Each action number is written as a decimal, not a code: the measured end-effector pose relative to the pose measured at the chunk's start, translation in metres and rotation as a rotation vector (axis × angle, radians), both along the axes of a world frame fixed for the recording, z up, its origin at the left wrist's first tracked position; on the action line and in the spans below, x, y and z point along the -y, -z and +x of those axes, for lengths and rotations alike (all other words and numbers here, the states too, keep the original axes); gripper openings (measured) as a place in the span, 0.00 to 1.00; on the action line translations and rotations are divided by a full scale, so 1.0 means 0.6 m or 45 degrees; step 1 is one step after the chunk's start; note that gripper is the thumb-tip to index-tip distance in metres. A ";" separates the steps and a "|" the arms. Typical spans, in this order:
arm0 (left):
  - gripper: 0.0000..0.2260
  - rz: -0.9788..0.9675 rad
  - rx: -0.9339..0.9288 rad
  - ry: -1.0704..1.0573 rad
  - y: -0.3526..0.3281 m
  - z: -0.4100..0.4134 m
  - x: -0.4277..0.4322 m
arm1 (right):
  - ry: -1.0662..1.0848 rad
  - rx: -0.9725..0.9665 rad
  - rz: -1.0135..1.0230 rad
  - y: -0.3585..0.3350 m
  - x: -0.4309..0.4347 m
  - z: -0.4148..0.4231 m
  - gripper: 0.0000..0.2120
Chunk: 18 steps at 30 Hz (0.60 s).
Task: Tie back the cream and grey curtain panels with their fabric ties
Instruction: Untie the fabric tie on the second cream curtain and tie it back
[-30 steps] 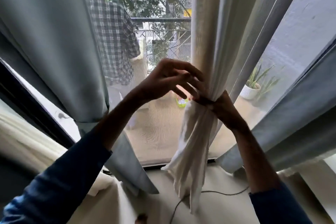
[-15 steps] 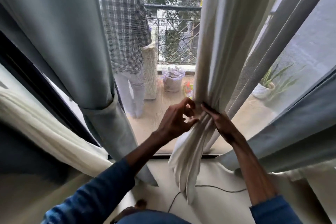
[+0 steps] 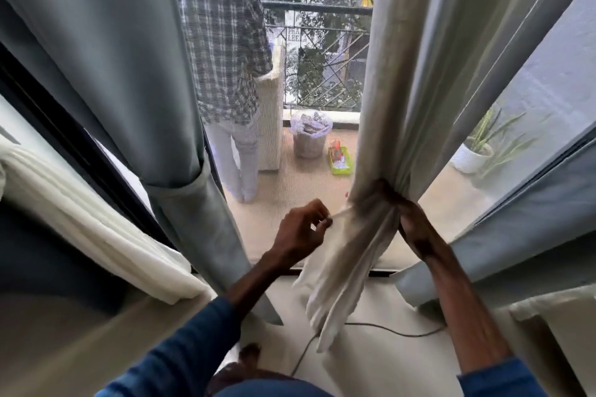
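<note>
— Where is the cream curtain?
— The cream curtain (image 3: 387,74) hangs right of the middle of the window. It is bunched to a narrow waist low down, and its loose tail falls toward the floor (image 3: 371,361) by the sill.

— And your hands?
— My right hand (image 3: 411,224) is clenched round that waist from the right side, fingers (image 3: 385,192) curled across the front of the folds. My left hand (image 3: 300,232), just left of the bunch, pinches the end of a cream tie (image 3: 338,214) between thumb and fingertips. The strip runs from the pinch to the waist.

— The grey one?
— The grey curtain (image 3: 129,74) at the window's left side is gathered, with a grey band (image 3: 175,192) wrapped round it near its lower end. A second grey panel (image 3: 532,229) slants across the right edge.

— Beyond the screen?
— A person in a checked shirt (image 3: 222,42) stands on the balcony, back to me. A bin (image 3: 309,142), a green tray (image 3: 340,160) and a potted plant (image 3: 472,156) sit out there too. Indoors, a dark cable (image 3: 380,327) lies on the floor beneath the curtain's tail.
</note>
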<state>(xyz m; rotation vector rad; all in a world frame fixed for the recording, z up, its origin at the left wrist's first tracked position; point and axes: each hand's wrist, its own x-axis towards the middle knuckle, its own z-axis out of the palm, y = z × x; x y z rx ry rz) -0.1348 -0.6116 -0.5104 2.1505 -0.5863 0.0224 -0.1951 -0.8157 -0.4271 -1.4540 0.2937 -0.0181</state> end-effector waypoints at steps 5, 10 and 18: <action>0.12 -0.229 0.133 -0.130 -0.057 -0.007 -0.010 | 0.016 0.034 -0.110 0.009 -0.032 0.004 0.24; 0.12 -0.496 0.180 0.073 -0.161 -0.032 0.009 | -0.302 0.058 0.043 0.016 -0.038 0.012 0.26; 0.19 -0.402 -0.077 0.299 -0.198 -0.002 -0.027 | -0.087 -0.093 0.240 -0.004 -0.015 0.012 0.16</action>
